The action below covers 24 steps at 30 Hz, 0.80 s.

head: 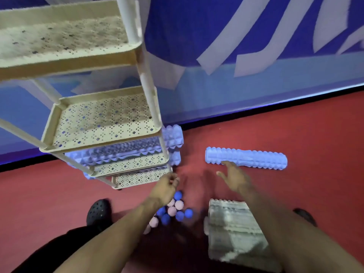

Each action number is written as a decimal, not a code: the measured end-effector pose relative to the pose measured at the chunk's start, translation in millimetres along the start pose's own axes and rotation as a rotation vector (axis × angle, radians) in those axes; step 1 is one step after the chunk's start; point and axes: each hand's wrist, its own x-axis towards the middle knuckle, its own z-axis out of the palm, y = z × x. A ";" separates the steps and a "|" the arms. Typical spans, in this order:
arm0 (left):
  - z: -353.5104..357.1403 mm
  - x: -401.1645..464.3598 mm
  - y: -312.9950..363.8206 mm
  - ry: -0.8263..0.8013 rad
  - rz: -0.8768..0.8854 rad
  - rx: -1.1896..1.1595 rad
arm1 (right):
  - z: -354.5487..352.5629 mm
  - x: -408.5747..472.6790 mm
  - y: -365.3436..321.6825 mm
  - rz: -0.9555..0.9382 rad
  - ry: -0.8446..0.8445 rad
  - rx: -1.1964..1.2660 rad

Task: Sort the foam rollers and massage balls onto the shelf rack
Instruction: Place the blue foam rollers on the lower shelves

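Note:
A cream shelf rack [102, 138] with perforated tiers stands on the left. Two pale blue knobbed foam rollers [173, 134] lie on its lower tiers, their ends sticking out to the right. Another pale blue roller [254, 157] lies on the red floor to the right. My right hand [234, 178] is open, its fingertips at that roller's near side. My left hand [167, 187] hangs by the rack's lowest front corner, fingers loosely curled, with nothing seen in it. Blue smooth and pink spiky massage balls [173, 210] are heaped on the floor below my left hand.
A thick grey-white patterned roller [230, 231] lies on the floor under my right forearm. My black clogs [98, 211] are at either side. A blue and white wall panel [256, 56] runs along the back. The two upper rack tiers [59, 38] hold nothing.

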 end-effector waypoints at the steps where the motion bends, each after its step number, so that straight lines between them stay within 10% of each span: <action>1: 14.8 7.4 4.2 -0.021 0.013 -0.001 | -0.8 7.2 16.2 0.010 -0.003 -0.005; 17: 118.7 135.6 -72.6 -0.019 -0.170 -0.012 | 95.4 226.4 143.6 -0.013 -0.085 -0.201; 24: 155.5 139.5 -111.9 -0.023 -0.254 -0.041 | 131.7 224.5 170.0 -0.228 0.168 -0.449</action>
